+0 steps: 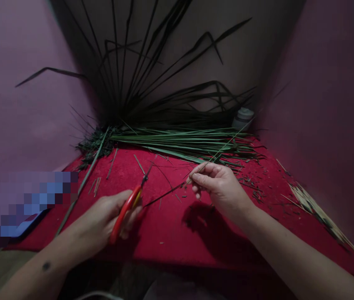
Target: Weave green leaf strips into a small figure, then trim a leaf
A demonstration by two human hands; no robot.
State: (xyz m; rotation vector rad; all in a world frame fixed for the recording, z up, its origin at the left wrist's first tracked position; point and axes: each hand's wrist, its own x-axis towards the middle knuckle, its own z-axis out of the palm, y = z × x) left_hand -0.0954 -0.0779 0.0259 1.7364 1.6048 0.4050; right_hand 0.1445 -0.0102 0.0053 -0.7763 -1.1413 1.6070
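Observation:
My left hand [110, 216] is closed around a pair of scissors [126, 210] with red and yellow handles, the dark blades pointing up and away. To its right, my right hand [219, 183] pinches a thin leaf strip [230, 141] between thumb and fingertips. The strip's long end slants up to the right over the green leaves. A darker strip [164, 193] runs from the right fingertips down toward the left hand; whether both are one piece I cannot tell. The scissor blades are apart from the pinched fingers.
Long green leaves [177, 139] lie across the back of the red cloth [170, 233], with dark fronds [133, 91] fanning up the wall. A white container [242, 118] stands at back right. Pale strips [317, 208] lie at right, clippings [255, 187] nearby. At left is a blurred-out object [33, 208].

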